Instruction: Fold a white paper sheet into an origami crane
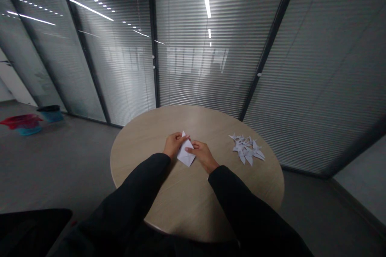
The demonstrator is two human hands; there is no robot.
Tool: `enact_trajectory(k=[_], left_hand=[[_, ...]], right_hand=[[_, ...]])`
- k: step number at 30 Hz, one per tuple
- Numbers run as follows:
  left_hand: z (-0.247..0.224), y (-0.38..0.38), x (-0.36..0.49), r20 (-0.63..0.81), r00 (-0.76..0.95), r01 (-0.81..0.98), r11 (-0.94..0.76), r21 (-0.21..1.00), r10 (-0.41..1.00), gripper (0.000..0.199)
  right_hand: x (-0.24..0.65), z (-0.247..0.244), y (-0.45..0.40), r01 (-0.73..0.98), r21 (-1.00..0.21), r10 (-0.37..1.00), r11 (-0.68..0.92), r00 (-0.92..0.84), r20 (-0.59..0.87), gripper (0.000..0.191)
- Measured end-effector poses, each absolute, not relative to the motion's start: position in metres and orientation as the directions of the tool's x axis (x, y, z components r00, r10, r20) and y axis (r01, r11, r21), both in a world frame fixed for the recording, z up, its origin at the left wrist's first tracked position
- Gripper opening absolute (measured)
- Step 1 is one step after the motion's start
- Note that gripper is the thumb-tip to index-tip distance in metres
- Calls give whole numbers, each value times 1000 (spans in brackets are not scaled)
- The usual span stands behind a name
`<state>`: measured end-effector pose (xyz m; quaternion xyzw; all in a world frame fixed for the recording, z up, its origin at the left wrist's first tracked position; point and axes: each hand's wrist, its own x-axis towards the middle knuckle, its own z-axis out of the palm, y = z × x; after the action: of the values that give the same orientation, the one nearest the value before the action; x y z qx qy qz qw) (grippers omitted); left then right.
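Note:
A folded sheet of white paper (185,154), pointed at the top, lies on the round wooden table (193,122). My left hand (174,145) grips its upper left side with the fingertips. From the right, my right hand (202,155) holds the paper's right edge, its fingers reaching across the fold. Both black sleeves run back towards me. To the right of my right hand sits a loose heap of several white origami cranes (246,149), which neither hand touches.
Slatted glass partitions (217,48) with dark frames curve behind the table. On the grey floor at the left stand a red-and-blue tub (22,124) and a teal bin (51,113). A dark chair back (30,229) sits at the lower left.

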<state>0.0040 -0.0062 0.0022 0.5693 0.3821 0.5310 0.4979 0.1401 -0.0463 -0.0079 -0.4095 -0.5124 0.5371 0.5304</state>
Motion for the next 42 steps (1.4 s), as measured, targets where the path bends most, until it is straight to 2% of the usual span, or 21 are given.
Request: enact_trajectory(k=[6,13,20,24,34,42], left_hand=[[0,-6,5,162,125,-181,-138,974,979,47],[8,-12,5,153,117,-188,-130,974,981,39],[11,-15,5,134,171,-173,-104,979,976,42],[6,-13,6,148,146,-152,-126,980,978,42],[10,-15,7,142,160,-198,-109,974,977,43],[8,-10,5,111,120,-224,-82,971,986,41]], right_hand=[[140,-10,-46,-164,-984,991,68,-105,86,39],[140,-11,-45,-154,-985,988,76,-121,95,40],[142,-7,-47,-69,-992,988,102,-110,110,42],[144,-13,-42,-66,-987,984,144,-94,150,45],[144,-12,-42,-13,-983,982,185,-43,185,41],[143,-4,-48,7,-988,988,152,-23,152,36]])
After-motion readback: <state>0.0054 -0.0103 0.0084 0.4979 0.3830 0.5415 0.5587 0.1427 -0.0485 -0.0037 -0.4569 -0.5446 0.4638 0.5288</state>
